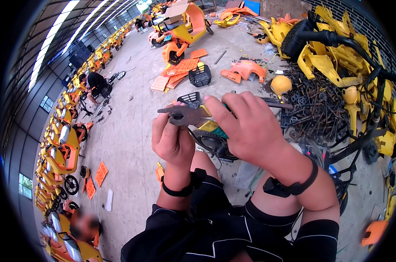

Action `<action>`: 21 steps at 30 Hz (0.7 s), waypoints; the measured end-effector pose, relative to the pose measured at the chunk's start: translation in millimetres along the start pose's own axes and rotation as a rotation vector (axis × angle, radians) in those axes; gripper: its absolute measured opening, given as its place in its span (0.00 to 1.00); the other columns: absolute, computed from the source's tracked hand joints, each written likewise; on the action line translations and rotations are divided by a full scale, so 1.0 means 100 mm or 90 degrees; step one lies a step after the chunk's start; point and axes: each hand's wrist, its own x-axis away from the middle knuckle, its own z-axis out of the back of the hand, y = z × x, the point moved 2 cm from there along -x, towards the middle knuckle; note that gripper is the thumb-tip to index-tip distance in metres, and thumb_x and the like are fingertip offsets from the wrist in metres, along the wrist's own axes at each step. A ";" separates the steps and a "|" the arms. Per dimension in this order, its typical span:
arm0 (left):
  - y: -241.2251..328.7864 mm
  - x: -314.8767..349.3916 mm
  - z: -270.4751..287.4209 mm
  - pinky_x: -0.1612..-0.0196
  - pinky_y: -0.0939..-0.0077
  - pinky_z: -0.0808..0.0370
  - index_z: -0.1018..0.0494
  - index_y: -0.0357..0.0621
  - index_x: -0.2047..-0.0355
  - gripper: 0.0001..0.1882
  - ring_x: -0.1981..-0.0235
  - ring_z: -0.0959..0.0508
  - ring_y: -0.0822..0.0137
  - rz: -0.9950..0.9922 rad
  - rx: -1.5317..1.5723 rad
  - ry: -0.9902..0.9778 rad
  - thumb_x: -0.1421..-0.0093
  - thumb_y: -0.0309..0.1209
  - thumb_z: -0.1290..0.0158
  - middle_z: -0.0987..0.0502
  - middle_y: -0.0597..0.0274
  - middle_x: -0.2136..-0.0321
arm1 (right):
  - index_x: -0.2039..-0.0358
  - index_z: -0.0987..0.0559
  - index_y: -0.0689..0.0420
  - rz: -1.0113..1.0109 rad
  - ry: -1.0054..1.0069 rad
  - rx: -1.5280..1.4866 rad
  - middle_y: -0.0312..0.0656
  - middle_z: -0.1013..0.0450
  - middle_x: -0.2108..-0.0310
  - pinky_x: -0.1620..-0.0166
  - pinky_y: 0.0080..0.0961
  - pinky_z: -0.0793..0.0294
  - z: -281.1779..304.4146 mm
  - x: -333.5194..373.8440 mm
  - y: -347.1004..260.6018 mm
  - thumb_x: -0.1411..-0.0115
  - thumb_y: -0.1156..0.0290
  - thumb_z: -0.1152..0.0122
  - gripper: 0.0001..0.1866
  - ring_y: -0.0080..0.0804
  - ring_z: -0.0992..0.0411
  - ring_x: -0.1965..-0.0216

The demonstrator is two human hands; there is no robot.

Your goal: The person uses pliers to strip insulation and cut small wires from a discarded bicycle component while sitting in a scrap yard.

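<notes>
A pair of pliers with dark, worn jaws and green-and-yellow handles lies across in front of me, jaws toward the left. My right hand is wrapped round the handles. Close beside the jaws, my left hand is closed, thumb and fingers pinched together; whatever lies between its fingertips is too hidden to name. Below both hands, partly covered by them, shows a black wheel. Behind the pliers stands a small black basket.
A bare handlebar frame rises at my right. Beyond it are dark metal parts, yellow plastic panels and a yellow helmet. Ahead are orange panels and a scooter. Scooters line the left; a person crouches there.
</notes>
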 end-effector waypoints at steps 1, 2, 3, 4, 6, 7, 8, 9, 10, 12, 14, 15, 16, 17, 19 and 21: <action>0.00 0.01 0.00 0.54 0.63 0.19 0.25 0.25 0.58 0.08 0.56 0.18 0.52 -0.005 0.002 -0.001 0.38 0.14 0.46 0.21 0.46 0.57 | 0.47 0.29 0.56 -0.010 0.006 -0.018 0.39 0.33 0.63 0.66 0.29 0.33 0.01 0.00 0.01 0.45 0.69 0.45 0.23 0.34 0.34 0.67; 0.01 0.02 0.00 0.55 0.63 0.19 0.25 0.26 0.59 0.08 0.56 0.18 0.52 -0.003 0.003 0.001 0.39 0.14 0.46 0.22 0.47 0.57 | 0.48 0.29 0.57 -0.019 0.012 -0.037 0.39 0.33 0.64 0.66 0.29 0.32 0.02 0.00 0.01 0.45 0.69 0.45 0.22 0.34 0.34 0.68; 0.02 0.02 0.01 0.55 0.63 0.19 0.25 0.26 0.59 0.08 0.56 0.18 0.52 -0.001 0.004 0.003 0.39 0.14 0.46 0.22 0.47 0.57 | 0.50 0.28 0.57 -0.029 0.018 -0.055 0.39 0.32 0.65 0.67 0.29 0.32 0.03 0.00 0.01 0.45 0.69 0.45 0.21 0.34 0.33 0.68; 0.02 0.00 0.01 0.55 0.64 0.19 0.25 0.26 0.59 0.08 0.56 0.17 0.52 0.000 0.005 0.006 0.39 0.14 0.46 0.22 0.47 0.57 | 0.51 0.28 0.57 -0.035 0.024 -0.065 0.39 0.32 0.65 0.67 0.29 0.31 0.04 0.00 0.01 0.46 0.69 0.45 0.20 0.34 0.33 0.68; 0.05 -0.02 0.01 0.58 0.66 0.19 0.24 0.27 0.60 0.07 0.58 0.17 0.54 -0.013 -0.007 -0.009 0.39 0.14 0.45 0.21 0.47 0.58 | 0.54 0.27 0.58 -0.046 0.035 -0.086 0.38 0.32 0.66 0.68 0.30 0.31 0.05 0.01 0.02 0.46 0.70 0.44 0.18 0.34 0.32 0.69; 0.06 -0.02 0.02 0.59 0.68 0.19 0.24 0.28 0.60 0.07 0.59 0.17 0.55 -0.016 -0.015 -0.017 0.40 0.14 0.45 0.21 0.47 0.58 | 0.55 0.27 0.58 -0.047 0.033 -0.083 0.38 0.31 0.67 0.68 0.31 0.30 0.05 0.01 0.02 0.47 0.70 0.44 0.17 0.35 0.31 0.69; 0.06 -0.02 0.02 0.61 0.69 0.19 0.24 0.28 0.60 0.07 0.60 0.18 0.56 -0.007 -0.018 -0.023 0.40 0.14 0.45 0.21 0.47 0.59 | 0.56 0.27 0.58 -0.049 0.031 -0.081 0.38 0.31 0.67 0.68 0.31 0.30 0.04 0.02 0.04 0.48 0.71 0.44 0.17 0.35 0.31 0.69; 0.06 -0.02 0.01 0.62 0.71 0.20 0.24 0.28 0.61 0.07 0.61 0.18 0.57 0.003 -0.021 -0.029 0.40 0.15 0.45 0.20 0.47 0.60 | 0.57 0.27 0.59 -0.051 0.029 -0.078 0.38 0.31 0.67 0.69 0.31 0.29 0.03 0.02 0.06 0.49 0.72 0.44 0.17 0.35 0.30 0.69; 0.06 -0.02 0.00 0.64 0.73 0.20 0.23 0.28 0.61 0.07 0.62 0.18 0.58 0.012 -0.024 -0.035 0.40 0.15 0.45 0.20 0.48 0.60 | 0.57 0.27 0.59 -0.050 0.032 -0.085 0.39 0.30 0.68 0.69 0.31 0.29 0.02 0.02 0.08 0.49 0.72 0.44 0.17 0.35 0.30 0.70; 0.05 0.00 -0.01 0.66 0.74 0.21 0.23 0.30 0.61 0.07 0.63 0.19 0.61 0.021 -0.014 -0.038 0.40 0.15 0.45 0.19 0.49 0.61 | 0.57 0.26 0.59 -0.048 0.039 -0.098 0.39 0.30 0.68 0.69 0.31 0.29 0.00 0.03 0.10 0.50 0.73 0.44 0.17 0.36 0.30 0.70; 0.03 0.03 0.00 0.66 0.74 0.21 0.23 0.30 0.60 0.07 0.64 0.19 0.61 0.024 -0.008 -0.041 0.40 0.15 0.45 0.19 0.49 0.61 | 0.58 0.26 0.59 -0.048 0.033 -0.100 0.39 0.29 0.67 0.68 0.31 0.28 0.01 0.04 0.10 0.52 0.74 0.43 0.18 0.36 0.30 0.69; 0.02 0.02 0.00 0.65 0.74 0.21 0.23 0.30 0.61 0.07 0.64 0.19 0.62 0.016 -0.018 -0.051 0.40 0.15 0.44 0.19 0.49 0.61 | 0.58 0.26 0.59 -0.048 0.031 -0.100 0.40 0.29 0.67 0.68 0.31 0.28 0.03 0.04 0.10 0.53 0.75 0.42 0.18 0.36 0.29 0.69; 0.02 0.03 0.01 0.65 0.74 0.21 0.22 0.30 0.61 0.07 0.64 0.19 0.62 0.012 -0.027 -0.060 0.41 0.14 0.44 0.19 0.49 0.61 | 0.58 0.26 0.59 -0.060 0.021 -0.106 0.40 0.29 0.66 0.67 0.32 0.27 0.04 0.04 0.10 0.53 0.74 0.41 0.19 0.37 0.29 0.69; 0.02 0.04 0.02 0.65 0.74 0.21 0.22 0.30 0.61 0.07 0.64 0.19 0.62 0.008 -0.037 -0.070 0.41 0.14 0.44 0.19 0.49 0.62 | 0.57 0.26 0.59 -0.072 0.011 -0.112 0.41 0.28 0.66 0.67 0.33 0.27 0.07 0.05 0.11 0.53 0.74 0.40 0.19 0.38 0.28 0.69; -0.02 0.10 0.01 0.64 0.74 0.20 0.22 0.30 0.62 0.08 0.63 0.19 0.63 0.028 -0.009 -0.075 0.41 0.13 0.44 0.19 0.48 0.61 | 0.57 0.26 0.59 -0.119 0.008 -0.138 0.42 0.28 0.66 0.66 0.35 0.26 0.11 0.03 0.11 0.53 0.73 0.39 0.20 0.40 0.27 0.67; -0.03 0.12 0.01 0.61 0.73 0.19 0.22 0.30 0.61 0.09 0.62 0.18 0.63 0.057 0.043 -0.076 0.42 0.11 0.43 0.20 0.47 0.61 | 0.57 0.26 0.59 -0.188 0.021 -0.180 0.44 0.26 0.66 0.64 0.38 0.25 0.14 0.01 0.11 0.51 0.72 0.37 0.19 0.42 0.26 0.66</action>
